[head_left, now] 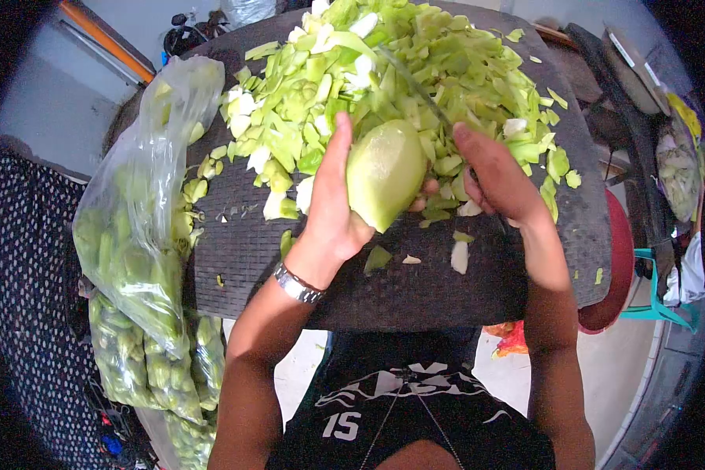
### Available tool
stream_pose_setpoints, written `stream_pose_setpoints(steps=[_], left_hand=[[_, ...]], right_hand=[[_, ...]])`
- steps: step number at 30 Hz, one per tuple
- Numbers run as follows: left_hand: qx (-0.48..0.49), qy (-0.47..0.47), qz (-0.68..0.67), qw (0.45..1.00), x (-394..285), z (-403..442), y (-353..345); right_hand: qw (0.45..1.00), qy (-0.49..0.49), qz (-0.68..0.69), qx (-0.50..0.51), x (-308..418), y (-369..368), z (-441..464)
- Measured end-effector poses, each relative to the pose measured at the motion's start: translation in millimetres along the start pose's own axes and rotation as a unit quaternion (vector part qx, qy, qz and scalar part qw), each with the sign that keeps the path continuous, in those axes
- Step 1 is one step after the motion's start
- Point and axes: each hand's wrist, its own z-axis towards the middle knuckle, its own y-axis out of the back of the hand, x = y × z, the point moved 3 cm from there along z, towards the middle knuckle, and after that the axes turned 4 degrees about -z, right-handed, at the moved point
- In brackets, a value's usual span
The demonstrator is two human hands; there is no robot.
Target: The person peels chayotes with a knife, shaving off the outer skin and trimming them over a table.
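My left hand (pixel 333 200) is wrapped round a pale green, pear-shaped chayote (pixel 388 168) with its skin pared away, tilted above the table. A knife (pixel 417 88) is in my right hand (pixel 497 172); its thin blade points up and to the left, just beyond the chayote and apart from it. Most of the knife's handle is hidden by my fingers. Behind both hands spreads a large heap of green peelings (pixel 462 66) with some white pieces among them. A few loose scraps (pixel 460 256) lie nearer to me.
The dark woven-pattern table (pixel 352 294) carries the heap. At its left edge leans a clear plastic bag (pixel 129 211) of green produce, above more filled bags (pixel 168 376). To the right stand a dark red tub (pixel 611 266) and a teal stool (pixel 654 290).
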Motion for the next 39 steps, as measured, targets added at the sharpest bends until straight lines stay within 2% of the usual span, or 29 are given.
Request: stream_pose_setpoints(steps=[1, 2, 4, 6, 7, 13, 16, 20, 22, 23, 24, 26, 27, 29, 31, 32, 34, 36, 37, 39], left_hand=[[-0.024, -0.009, -0.001, 1.0, -0.1, 0.6, -0.2], [-0.054, -0.019, 0.002, 0.998, -0.3, 1.2, 0.5], [-0.112, -0.039, 0.008, 0.993, -3.4, 2.6, 2.5], [-0.12, -0.016, 0.002, 0.993, -3.9, -3.3, 4.7], [-0.125, -0.002, -0.001, 0.992, -2.8, -4.9, 5.5], [-0.07, -0.052, 0.126, 0.988, -3.3, 9.0, 34.8], [-0.098, -0.112, 0.162, 0.976, -6.8, 8.9, 36.2], [-0.123, -0.214, 0.158, 0.956, -4.7, 3.3, 29.4], [-0.116, -0.338, 0.289, 0.888, -4.8, 3.5, 29.1], [-0.11, -0.394, 0.35, 0.843, -4.4, 1.5, 28.2], [-0.122, -0.396, 0.401, 0.817, -4.2, -2.9, 24.3], [-0.146, -0.398, 0.496, 0.758, -5.5, -15.0, 9.9], [-0.162, -0.399, 0.506, 0.748, -3.9, -16.3, 4.9], [-0.123, -0.462, 0.544, 0.689, 0.5, -14.7, 1.9], [-0.055, -0.501, 0.584, 0.636, 3.8, -19.3, -11.0], [-0.034, -0.506, 0.654, 0.561, 2.9, -25.6, -19.3], [-0.033, -0.428, 0.599, 0.676, 3.2, -19.7, -20.2], [-0.103, -0.323, 0.507, 0.792, -1.2, -3.1, -0.3], [-0.113, -0.164, 0.203, 0.959, 6.3, -4.6, -2.1], [-0.097, -0.118, 0.133, 0.979, 1.5, 1.5, 6.0]], right_hand=[[0.999, 0.028, -0.023, -0.01, -1.1, -0.1, -0.5], [0.971, 0.168, -0.136, -0.103, -26.6, -11.4, 4.9], [0.954, 0.207, -0.172, -0.135, -2.8, -16.0, 2.0], [1.0, 0.002, -0.023, -0.012, 27.8, -17.5, -19.5], [0.993, 0.103, -0.035, -0.041, 24.3, -24.0, -19.3], [0.967, 0.216, -0.134, -0.012, 38.9, -27.7, -30.5], [0.967, 0.21, -0.147, 0.007, 40.4, -26.7, -31.5], [0.985, 0.138, -0.09, 0.048, 48.0, -22.9, -33.7], [0.99, 0.116, -0.066, 0.047, 46.1, -24.2, -31.6], [0.986, 0.163, -0.02, -0.007, 41.3, -30.1, -27.3], [0.976, 0.209, 0.026, -0.062, 29.9, -42.3, -20.0], [0.97, 0.213, 0.073, -0.093, 23.6, -46.5, -17.7], [0.98, 0.17, 0.076, -0.071, 25.9, -43.5, -20.0], [0.989, 0.067, 0.134, -0.002, 28.6, -36.6, -20.5], [0.971, -0.028, 0.228, 0.072, 29.8, -32.6, -21.3], [0.957, -0.064, 0.265, 0.096, 30.4, -31.3, -22.3], [0.943, -0.08, 0.306, 0.105, 32.0, -28.9, -23.8], [0.959, -0.1, 0.254, 0.077, 28.4, -26.4, -23.6], [0.969, -0.103, 0.214, 0.062, 26.8, -23.2, -23.3], [0.984, -0.097, 0.146, 0.018, 22.6, -19.3, -22.2]])
